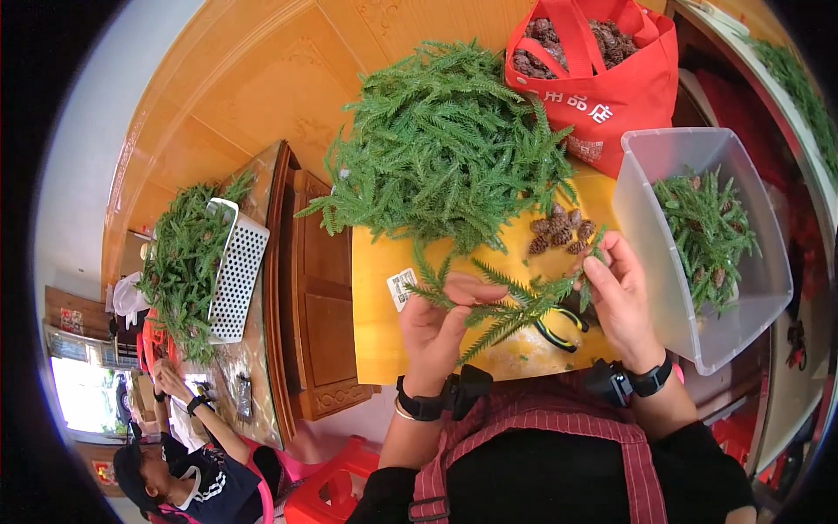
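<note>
My left hand (436, 327) is closed round one end of a green artificial pine branch (511, 319), which spreads several needled sprigs between my hands. My right hand (621, 293) pinches the branch's other end, its thumb against the fingers. Just beyond my right fingertips lies a small group of brown pine cones (559, 229). Pliers with yellow and black handles (559, 336) rest on the yellow tabletop (384, 341) under the branch, partly hidden by it. Behind both hands rises a large heap of green pine branches (445, 140).
A clear plastic bin (751, 323) holding pine sprigs stands at the right. Behind it is a red bag (637, 96) full of pine cones. At left, a co-worker (201, 463) sits by another table with greenery and a white perforated basket (240, 284). A red stool (332, 480) stands between.
</note>
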Demonstrator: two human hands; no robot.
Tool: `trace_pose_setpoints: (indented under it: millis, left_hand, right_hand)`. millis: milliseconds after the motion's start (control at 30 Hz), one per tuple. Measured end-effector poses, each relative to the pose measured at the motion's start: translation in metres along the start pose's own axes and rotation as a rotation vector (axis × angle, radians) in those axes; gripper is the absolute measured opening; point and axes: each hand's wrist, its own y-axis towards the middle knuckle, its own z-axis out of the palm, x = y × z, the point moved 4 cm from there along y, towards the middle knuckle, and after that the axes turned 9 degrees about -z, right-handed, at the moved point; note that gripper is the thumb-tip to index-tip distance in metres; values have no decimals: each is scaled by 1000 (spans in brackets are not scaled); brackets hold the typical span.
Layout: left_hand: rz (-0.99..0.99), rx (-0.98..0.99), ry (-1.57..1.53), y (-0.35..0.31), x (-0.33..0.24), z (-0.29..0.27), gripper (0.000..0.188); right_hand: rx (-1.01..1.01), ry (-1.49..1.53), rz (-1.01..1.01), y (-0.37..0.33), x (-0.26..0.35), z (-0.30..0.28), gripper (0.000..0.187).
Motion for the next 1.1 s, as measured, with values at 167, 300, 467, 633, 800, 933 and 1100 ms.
trace_pose_setpoints:
  millis: [167, 300, 467, 633, 800, 933, 1100]
  left_hand:
    - [22, 31, -315, 1, 0, 11, 10]
    - [-124, -26, -70, 2, -1, 9, 10]
    - [122, -73, -77, 0, 0, -7, 12]
    - [49, 46, -190, -4, 1, 1, 15]
    - [-46, 125, 100, -1, -3, 13, 20]
    - [-118, 134, 92, 2, 2, 7, 9]
    - [-307, 77, 31, -2, 6, 2, 17]
  right_hand:
    - [1, 141, 262, -6, -13, 5, 13]
    - [-35, 103, 180, -4, -9, 5, 13]
    - [-17, 101, 221, -5, -13, 5, 11]
    - [-29, 163, 352, -5, -15, 10, 10]
    - [-21, 152, 297, -7, -26, 4, 12]
    - [48, -96, 41, -5, -16, 3, 12]
    - [189, -100, -127, -9, 1, 12, 16]
